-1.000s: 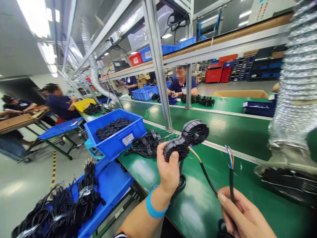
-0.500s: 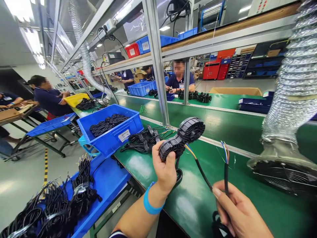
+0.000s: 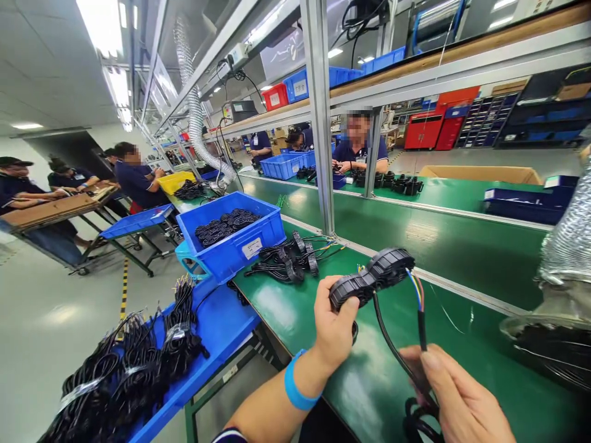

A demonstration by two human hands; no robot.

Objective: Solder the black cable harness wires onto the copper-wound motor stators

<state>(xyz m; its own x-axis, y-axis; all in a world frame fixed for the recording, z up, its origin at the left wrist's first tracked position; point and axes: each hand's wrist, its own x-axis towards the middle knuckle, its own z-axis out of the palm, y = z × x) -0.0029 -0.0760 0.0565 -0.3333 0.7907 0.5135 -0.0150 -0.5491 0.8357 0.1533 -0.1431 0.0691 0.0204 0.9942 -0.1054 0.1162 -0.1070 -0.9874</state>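
Observation:
My left hand [image 3: 336,325], with a blue band on its wrist, grips a black plastic housing [image 3: 372,278] shaped like a figure eight, holding its near lobe between thumb and fingers. A black cable [image 3: 386,335] hangs from the middle of the housing. My right hand [image 3: 462,387] pinches a second black cable end [image 3: 422,329]. Its bared coloured wires [image 3: 416,286] reach the far lobe of the housing; whether they sit inside it, I cannot tell. More black cable [image 3: 418,418] is looped below my right hand.
Similar black housings with cables [image 3: 290,258] lie on the green bench [image 3: 272,307]. A blue bin [image 3: 231,246] of black parts stands behind them. Bundled cables [image 3: 138,369] fill a blue tray [image 3: 221,320] at left. A metal post [image 3: 318,123] and a ducted fan [image 3: 549,344] border the bench; people work beyond.
The second cable's coloured wires, upright and apart from the housing before, now meet its far lobe. The housing is turned flatter. The whole view has swung left.

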